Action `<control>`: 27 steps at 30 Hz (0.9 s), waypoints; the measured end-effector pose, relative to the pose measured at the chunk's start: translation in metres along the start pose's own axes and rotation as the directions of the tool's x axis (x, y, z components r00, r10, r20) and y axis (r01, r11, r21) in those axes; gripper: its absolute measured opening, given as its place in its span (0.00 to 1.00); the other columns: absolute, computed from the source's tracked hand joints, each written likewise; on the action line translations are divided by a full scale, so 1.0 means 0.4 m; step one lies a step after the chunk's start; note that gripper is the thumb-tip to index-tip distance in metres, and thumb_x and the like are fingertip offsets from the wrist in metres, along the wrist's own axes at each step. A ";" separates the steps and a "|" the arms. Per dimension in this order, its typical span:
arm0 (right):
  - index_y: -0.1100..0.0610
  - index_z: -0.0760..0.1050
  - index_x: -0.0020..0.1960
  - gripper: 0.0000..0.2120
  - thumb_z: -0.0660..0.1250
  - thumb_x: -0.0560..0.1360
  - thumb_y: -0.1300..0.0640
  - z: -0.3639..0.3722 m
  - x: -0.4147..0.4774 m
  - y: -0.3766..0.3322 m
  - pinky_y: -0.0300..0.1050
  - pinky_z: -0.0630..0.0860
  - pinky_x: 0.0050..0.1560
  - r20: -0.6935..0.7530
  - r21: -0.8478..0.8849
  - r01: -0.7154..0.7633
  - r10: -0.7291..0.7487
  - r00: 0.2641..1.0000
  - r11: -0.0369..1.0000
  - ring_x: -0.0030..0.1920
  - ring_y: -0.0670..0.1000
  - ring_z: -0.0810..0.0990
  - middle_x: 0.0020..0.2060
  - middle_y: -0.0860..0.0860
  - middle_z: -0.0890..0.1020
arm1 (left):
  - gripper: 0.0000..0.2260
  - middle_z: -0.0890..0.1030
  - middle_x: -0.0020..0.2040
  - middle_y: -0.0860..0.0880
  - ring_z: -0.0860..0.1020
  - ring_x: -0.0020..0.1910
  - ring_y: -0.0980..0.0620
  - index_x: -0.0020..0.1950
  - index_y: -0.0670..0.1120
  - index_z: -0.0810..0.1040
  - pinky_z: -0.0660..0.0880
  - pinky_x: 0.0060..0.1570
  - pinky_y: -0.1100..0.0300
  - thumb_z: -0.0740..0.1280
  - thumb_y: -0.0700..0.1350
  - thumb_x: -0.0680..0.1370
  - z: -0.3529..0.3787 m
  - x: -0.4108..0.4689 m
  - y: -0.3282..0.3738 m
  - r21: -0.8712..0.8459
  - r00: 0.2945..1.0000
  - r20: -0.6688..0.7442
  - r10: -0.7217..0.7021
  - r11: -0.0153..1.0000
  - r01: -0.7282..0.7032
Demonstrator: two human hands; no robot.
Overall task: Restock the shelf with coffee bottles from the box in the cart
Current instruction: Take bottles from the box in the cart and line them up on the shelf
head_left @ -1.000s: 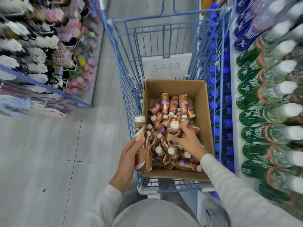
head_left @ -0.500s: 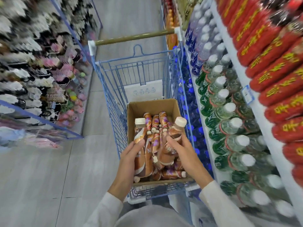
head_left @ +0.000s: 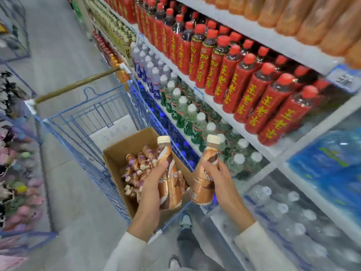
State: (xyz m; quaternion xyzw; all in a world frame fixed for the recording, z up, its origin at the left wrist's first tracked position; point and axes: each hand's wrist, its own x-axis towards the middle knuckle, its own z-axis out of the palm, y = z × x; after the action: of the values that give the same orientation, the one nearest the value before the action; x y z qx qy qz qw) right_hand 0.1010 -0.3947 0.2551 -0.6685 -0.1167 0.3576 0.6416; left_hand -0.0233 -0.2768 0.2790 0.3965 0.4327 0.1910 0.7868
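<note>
The left hand (head_left: 154, 192) has its fingers curled round an upright bottle (head_left: 171, 184) over the box's (head_left: 134, 145) right edge. The right hand (head_left: 220, 182) grips a second bottle (head_left: 203, 184), which is tilted and past the cart's (head_left: 89, 114) right edge, near the shelf (head_left: 254, 33). More bottles (head_left: 136, 169) lie in the box.

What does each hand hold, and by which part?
The left hand grips one coffee bottle around its middle; the right hand grips a second coffee bottle around its middle.
</note>
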 end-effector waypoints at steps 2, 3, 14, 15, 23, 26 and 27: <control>0.48 0.78 0.56 0.06 0.65 0.81 0.53 -0.050 -0.072 -0.004 0.28 0.74 0.37 -0.077 0.028 -0.005 0.007 0.997 1.000 0.40 0.37 0.83 0.42 0.42 0.85 | 0.13 0.85 0.38 0.42 0.83 0.31 0.46 0.42 0.43 0.86 0.82 0.34 0.53 0.68 0.49 0.79 0.045 -0.038 -0.020 0.036 0.997 0.076 -0.032 0.999 0.029; 0.47 0.78 0.57 0.06 0.65 0.81 0.52 -0.077 -0.107 -0.005 0.30 0.75 0.39 -0.118 0.035 -0.005 0.009 0.993 0.999 0.41 0.38 0.83 0.43 0.44 0.85 | 0.14 0.84 0.37 0.41 0.82 0.30 0.46 0.41 0.43 0.86 0.80 0.36 0.53 0.67 0.50 0.78 0.071 -0.060 -0.030 0.062 0.992 0.120 -0.045 0.997 0.038; 0.45 0.80 0.49 0.14 0.72 0.66 0.41 -0.400 -0.405 -0.098 0.55 0.79 0.54 -0.480 0.159 0.216 -0.116 0.870 0.963 0.46 0.54 0.85 0.42 0.51 0.85 | 0.17 0.84 0.42 0.36 0.80 0.30 0.42 0.41 0.43 0.87 0.80 0.33 0.54 0.70 0.58 0.70 0.426 -0.253 -0.146 0.262 0.853 0.482 -0.201 0.962 0.079; 0.47 0.80 0.51 0.16 0.72 0.67 0.41 -0.432 -0.429 -0.108 0.52 0.79 0.52 -0.504 0.146 0.233 -0.131 0.854 0.962 0.44 0.52 0.85 0.41 0.50 0.85 | 0.17 0.84 0.43 0.36 0.80 0.30 0.41 0.38 0.44 0.87 0.79 0.32 0.54 0.70 0.58 0.70 0.462 -0.268 -0.155 0.271 0.838 0.508 -0.200 0.960 0.065; 0.51 0.81 0.45 0.18 0.71 0.63 0.39 -0.720 -0.583 -0.195 0.58 0.80 0.52 -0.633 0.105 0.379 -0.232 0.738 0.919 0.45 0.59 0.84 0.47 0.66 0.82 | 0.22 0.85 0.44 0.34 0.81 0.31 0.40 0.47 0.39 0.84 0.78 0.43 0.48 0.71 0.57 0.68 0.779 -0.404 -0.248 0.295 0.702 0.683 -0.203 0.955 -0.012; 0.51 0.79 0.44 0.17 0.71 0.64 0.39 -0.806 -0.614 -0.239 0.59 0.80 0.49 -0.654 0.066 0.435 -0.290 0.698 0.898 0.43 0.61 0.83 0.47 0.69 0.81 | 0.20 0.85 0.45 0.34 0.82 0.32 0.41 0.44 0.41 0.86 0.80 0.40 0.50 0.70 0.57 0.68 0.874 -0.438 -0.275 0.280 0.672 0.716 -0.189 0.960 -0.028; 0.52 0.79 0.43 0.17 0.71 0.64 0.40 -0.836 -0.621 -0.251 0.58 0.80 0.47 -0.664 0.056 0.447 -0.302 0.685 0.893 0.41 0.60 0.83 0.46 0.70 0.80 | 0.18 0.85 0.45 0.34 0.83 0.33 0.41 0.42 0.42 0.87 0.80 0.43 0.49 0.70 0.56 0.69 0.904 -0.447 -0.279 0.270 0.659 0.730 -0.181 0.962 -0.034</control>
State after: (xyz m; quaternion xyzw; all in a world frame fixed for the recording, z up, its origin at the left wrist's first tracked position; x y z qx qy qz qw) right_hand 0.1633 -0.7916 0.4048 -0.6380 0.0127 -0.0206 0.7696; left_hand 0.1742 -0.6262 0.3981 0.5215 0.1081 -0.0795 0.8426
